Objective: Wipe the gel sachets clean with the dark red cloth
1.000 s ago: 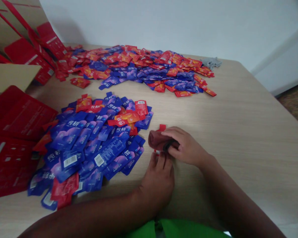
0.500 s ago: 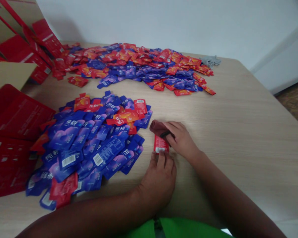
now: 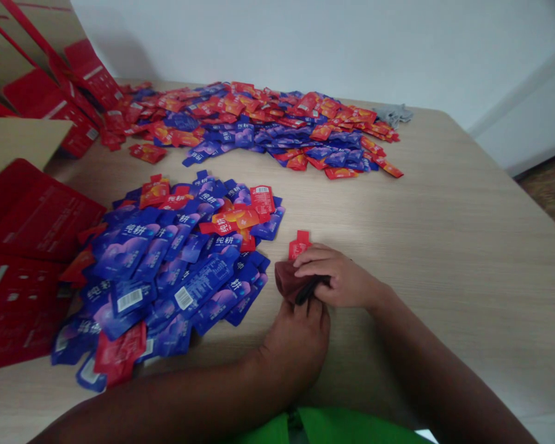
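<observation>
A small red sachet [image 3: 299, 246] lies flat on the table, its narrow spout end pointing away from me. My right hand [image 3: 335, 274] has a bunched maroon-brown cloth [image 3: 287, 280] in its closed fingers and presses it over the sachet's lower part. A black part of the cloth shows by the thumb. My left hand [image 3: 300, 339] rests at the sachet's near end, fingers bent down onto it; the cloth partly covers the fingertips. Left of both hands spreads a pile of blue and red sachets [image 3: 208, 287], with several printed backs and barcodes showing.
A long heap of red and blue sachets [image 3: 259, 111] runs along the wall side of the table [image 3: 420, 246]. Open red boxes [image 3: 37, 209] stand at the left, with more boxes behind. A grey cloth [image 3: 395, 114] lies at the heap's far right end.
My right hand has drawn the cloth down the sachet towards me, baring its spout end and covering its barcode end. My left hand has stayed in place.
</observation>
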Motion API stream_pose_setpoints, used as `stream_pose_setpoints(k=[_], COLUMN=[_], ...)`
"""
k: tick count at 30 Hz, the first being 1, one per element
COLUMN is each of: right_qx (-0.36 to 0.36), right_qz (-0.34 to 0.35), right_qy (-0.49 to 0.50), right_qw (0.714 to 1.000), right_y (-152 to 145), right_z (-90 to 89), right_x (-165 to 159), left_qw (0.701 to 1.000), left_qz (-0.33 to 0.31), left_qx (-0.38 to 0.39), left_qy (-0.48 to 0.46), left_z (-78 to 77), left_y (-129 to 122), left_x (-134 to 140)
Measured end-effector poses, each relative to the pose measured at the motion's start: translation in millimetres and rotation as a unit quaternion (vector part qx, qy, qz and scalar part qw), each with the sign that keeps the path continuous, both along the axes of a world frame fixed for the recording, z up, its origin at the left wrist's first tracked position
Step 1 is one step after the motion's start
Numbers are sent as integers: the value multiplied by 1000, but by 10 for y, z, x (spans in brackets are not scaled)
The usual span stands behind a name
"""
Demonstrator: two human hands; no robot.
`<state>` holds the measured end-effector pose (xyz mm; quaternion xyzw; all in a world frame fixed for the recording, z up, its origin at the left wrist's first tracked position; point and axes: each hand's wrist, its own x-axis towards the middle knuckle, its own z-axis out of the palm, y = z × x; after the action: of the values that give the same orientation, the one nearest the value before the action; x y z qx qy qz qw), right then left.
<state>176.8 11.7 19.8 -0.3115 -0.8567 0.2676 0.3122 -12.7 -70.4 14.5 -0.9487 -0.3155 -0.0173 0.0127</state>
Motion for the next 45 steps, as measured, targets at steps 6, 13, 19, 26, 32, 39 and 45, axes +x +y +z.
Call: stream_pose_setpoints(k=[6, 13, 19, 26, 32, 39, 45], right_qx=[30, 48, 90, 95, 48, -30, -87], right_qz=[-91, -258, -337, -180, -139, -97, -210], right_qy=[-11, -34, -31, -89, -124, -95, -31], right_qw=[995, 964, 937, 975, 981, 990, 973], right_y=[28, 105, 122, -4, -66, -82, -50], right_z=[-100, -292, -297, -42, 110, 173, 69], right_x=[-15, 58, 96, -5, -62, -6, 0], left_qw=[999, 999, 999, 999, 1000, 1000, 1000], left_qz=[-6, -8, -17, -9, -13, -16, -10], left_qx=[35, 41, 37, 38, 22, 11, 28], left_qy=[-4, 3, 7, 4, 2, 9, 3], left_z=[-27, -32, 3, 12, 43, 55, 20], left_y=[2, 11, 10, 20, 24, 36, 29], left_x=[-9, -20, -36, -10, -15, -8, -9])
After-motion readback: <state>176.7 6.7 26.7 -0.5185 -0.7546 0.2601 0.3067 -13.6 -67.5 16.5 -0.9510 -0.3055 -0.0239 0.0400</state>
